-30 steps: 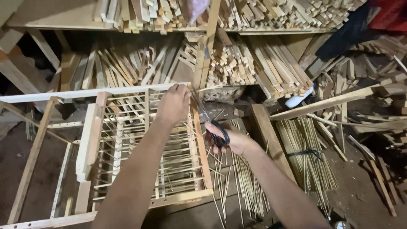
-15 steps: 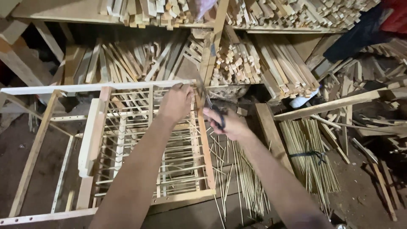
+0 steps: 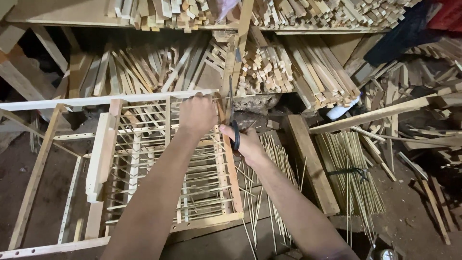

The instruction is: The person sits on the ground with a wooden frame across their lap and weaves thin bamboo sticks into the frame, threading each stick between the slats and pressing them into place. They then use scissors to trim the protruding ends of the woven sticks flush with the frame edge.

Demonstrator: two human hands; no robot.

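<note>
My right hand (image 3: 248,142), gripping black-handled scissors (image 3: 233,120), had risen to the far rail of the pale wooden slatted cage (image 3: 159,159); my left hand (image 3: 197,113) stayed clamped there, steadying it for trimming.

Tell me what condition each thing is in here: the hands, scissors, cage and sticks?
Left hand: gripping the cage's top rail.
Right hand: holding the scissors.
Scissors: upright, blades pointing up beside the cage corner.
Wooden cage: unfinished, thin sticks threaded through.
Bundle of sticks: tied, lying on the floor.
</note>
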